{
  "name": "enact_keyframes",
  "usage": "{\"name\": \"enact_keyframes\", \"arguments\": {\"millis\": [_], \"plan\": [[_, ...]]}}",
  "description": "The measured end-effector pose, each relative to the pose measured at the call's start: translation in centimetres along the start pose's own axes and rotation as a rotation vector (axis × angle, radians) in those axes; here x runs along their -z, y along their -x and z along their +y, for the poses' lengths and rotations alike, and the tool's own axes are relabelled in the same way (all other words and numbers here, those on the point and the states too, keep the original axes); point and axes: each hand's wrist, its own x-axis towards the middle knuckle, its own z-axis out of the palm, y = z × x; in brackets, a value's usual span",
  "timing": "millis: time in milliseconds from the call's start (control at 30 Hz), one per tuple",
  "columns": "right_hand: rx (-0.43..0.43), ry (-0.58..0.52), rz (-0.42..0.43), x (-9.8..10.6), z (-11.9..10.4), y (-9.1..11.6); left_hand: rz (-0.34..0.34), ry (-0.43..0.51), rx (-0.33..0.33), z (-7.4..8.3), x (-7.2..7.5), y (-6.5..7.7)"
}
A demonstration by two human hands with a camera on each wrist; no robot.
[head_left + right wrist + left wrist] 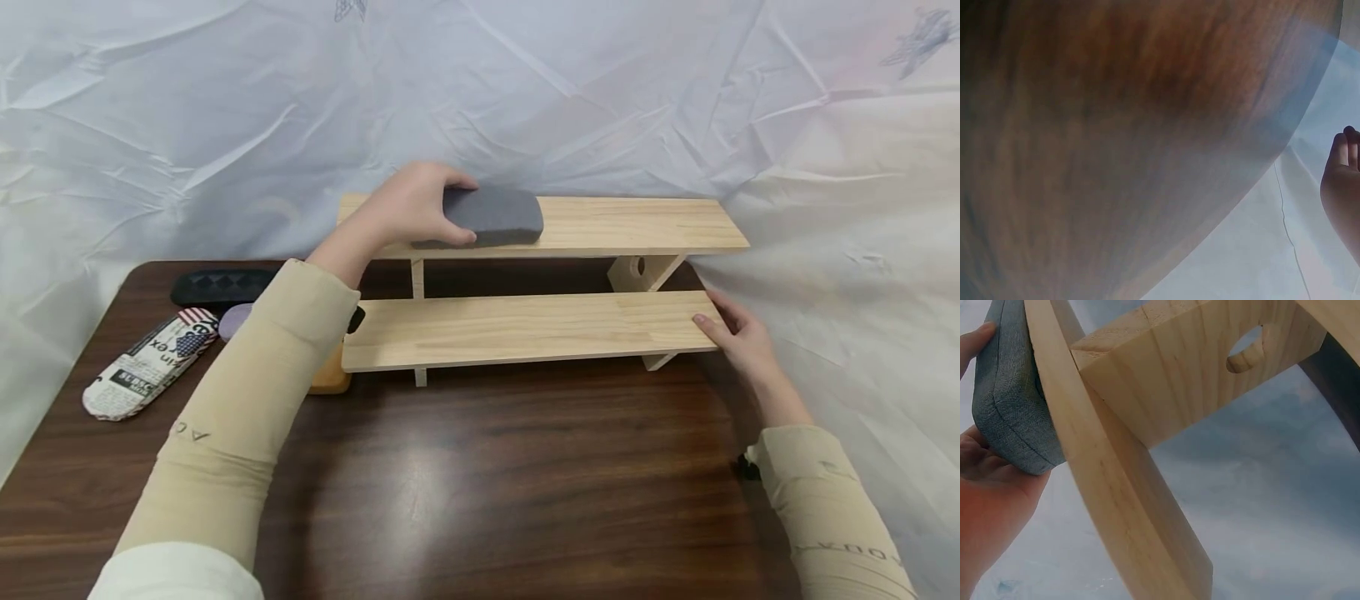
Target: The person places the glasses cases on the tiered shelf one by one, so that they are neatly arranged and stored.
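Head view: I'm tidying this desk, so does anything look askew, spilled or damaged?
The wooden shelf shows no spill or damage. The printed case lies slantwise on the table, out of line with the black case, and the pale backdrop is creased.

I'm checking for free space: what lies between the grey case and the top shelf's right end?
Nothing: in the head view, the top shelf is bare from the grey case to the shelf's right end.

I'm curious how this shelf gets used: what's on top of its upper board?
A grey case sits there, held by the left hand. The board beneath the case and behind the hand is covered and can't be seen.
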Motion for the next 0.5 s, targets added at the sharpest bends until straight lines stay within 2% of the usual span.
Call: {"name": "enact_keyframes", "arguments": {"millis": [233, 500], "plan": [[-0.002, -0.054, 0.008, -0.1, 0.1, 0.2, -0.057, -0.018, -0.009, -0.2, 0.1, -1.5], [-0.006, -0.024, 0.006, -0.1, 0.1, 0.0, -0.080, 0.016, -0.023, -0.6, 0.2, -1.9]]}}
